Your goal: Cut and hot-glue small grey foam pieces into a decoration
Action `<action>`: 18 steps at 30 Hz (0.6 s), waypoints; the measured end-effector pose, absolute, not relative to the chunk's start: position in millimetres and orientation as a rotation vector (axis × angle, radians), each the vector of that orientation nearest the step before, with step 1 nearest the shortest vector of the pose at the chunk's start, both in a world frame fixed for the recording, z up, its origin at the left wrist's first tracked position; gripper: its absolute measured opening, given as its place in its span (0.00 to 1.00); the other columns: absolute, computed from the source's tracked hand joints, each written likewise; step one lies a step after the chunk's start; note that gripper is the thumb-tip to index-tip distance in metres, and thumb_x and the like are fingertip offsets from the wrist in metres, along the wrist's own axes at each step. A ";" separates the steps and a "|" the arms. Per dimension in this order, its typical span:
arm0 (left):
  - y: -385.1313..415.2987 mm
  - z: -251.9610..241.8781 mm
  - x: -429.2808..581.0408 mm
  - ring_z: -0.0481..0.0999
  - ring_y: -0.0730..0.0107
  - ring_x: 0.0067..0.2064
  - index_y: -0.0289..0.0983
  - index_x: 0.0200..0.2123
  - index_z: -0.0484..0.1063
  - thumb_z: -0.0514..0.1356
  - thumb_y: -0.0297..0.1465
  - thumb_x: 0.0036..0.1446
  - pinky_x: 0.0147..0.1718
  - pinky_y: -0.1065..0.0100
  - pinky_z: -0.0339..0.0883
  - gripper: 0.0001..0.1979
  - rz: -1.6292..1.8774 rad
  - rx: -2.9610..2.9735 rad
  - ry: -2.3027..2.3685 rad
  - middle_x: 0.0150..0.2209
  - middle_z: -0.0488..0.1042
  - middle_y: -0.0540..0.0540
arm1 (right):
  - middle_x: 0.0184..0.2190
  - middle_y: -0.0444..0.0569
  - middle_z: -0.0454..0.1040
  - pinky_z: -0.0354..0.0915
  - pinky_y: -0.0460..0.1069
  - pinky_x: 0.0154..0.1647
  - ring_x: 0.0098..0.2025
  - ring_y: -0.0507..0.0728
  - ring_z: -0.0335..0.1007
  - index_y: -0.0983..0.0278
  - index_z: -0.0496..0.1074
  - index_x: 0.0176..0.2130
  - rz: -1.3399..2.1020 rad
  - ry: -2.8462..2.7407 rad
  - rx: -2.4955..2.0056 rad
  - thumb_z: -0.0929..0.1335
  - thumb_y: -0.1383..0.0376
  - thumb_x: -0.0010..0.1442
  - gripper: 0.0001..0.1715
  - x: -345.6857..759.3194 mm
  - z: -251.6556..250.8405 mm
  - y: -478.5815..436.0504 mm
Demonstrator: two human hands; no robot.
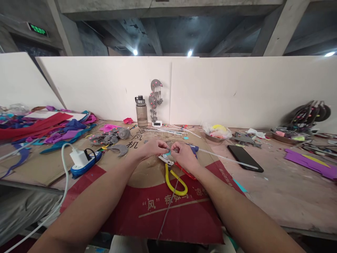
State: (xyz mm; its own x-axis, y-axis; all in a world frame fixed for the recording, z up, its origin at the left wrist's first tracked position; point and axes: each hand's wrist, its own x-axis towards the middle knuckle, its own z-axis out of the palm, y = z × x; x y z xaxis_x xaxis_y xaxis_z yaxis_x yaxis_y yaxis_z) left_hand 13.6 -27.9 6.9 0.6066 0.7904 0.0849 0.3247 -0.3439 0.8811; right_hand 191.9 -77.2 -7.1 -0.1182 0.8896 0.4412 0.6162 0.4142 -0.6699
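Observation:
My left hand (156, 147) and my right hand (184, 154) meet over the cardboard, fingertips pinched close together. Between them is a small grey bit, seemingly part of the grey yarn (168, 207); the fingers mostly hide it. The yarn's tail runs down from below my right hand, across the scissors and towards the cardboard's front edge. Just under the hands lie scissors with yellow handles (181, 192). A red-handled tool (185, 171) rests partly beneath my right wrist. Behind that hand is a blue glue gun (194, 149), partly covered.
Red-and-brown cardboard (118, 207) covers the table's middle. To the left are a blue power strip (85, 168) with a white plug, grey felt pieces (112, 137) and coloured cloth (52, 126). A bottle (142, 114) stands behind; a phone (244, 158) lies right.

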 end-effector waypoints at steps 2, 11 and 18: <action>-28.5 7.3 13.9 0.61 0.78 0.23 0.33 0.32 0.79 0.63 0.34 0.47 0.23 0.74 0.53 0.11 0.625 1.925 0.880 0.21 0.69 0.52 | 0.24 0.42 0.67 0.55 0.47 0.32 0.28 0.52 0.60 0.63 0.67 0.26 0.411 -1.827 -1.308 0.64 0.70 0.49 0.04 191.9 -6.5 -77.8; -24.9 2.4 16.2 0.61 0.78 0.22 0.34 0.30 0.78 0.63 0.36 0.47 0.21 0.74 0.53 0.11 0.658 1.950 0.928 0.21 0.69 0.51 | 0.24 0.42 0.68 0.55 0.47 0.31 0.28 0.52 0.61 0.63 0.68 0.27 0.401 -1.855 -1.310 0.65 0.71 0.50 0.04 193.7 -1.8 -76.9; -32.4 8.1 17.7 0.64 0.78 0.22 0.34 0.33 0.78 0.62 0.34 0.48 0.21 0.74 0.57 0.11 0.692 1.998 0.872 0.23 0.72 0.50 | 0.28 0.45 0.71 0.57 0.48 0.37 0.33 0.53 0.64 0.63 0.67 0.28 0.172 -1.964 -1.294 0.65 0.73 0.52 0.05 195.3 -5.4 -75.2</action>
State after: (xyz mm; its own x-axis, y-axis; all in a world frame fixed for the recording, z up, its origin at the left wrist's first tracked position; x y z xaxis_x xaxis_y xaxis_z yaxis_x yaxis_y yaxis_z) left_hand 17.7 -32.4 8.1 0.6078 0.7798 0.1500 0.3233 -0.4156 0.8501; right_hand 195.3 -75.2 -5.4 -0.1945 0.8321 0.5195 0.7294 0.4768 -0.4906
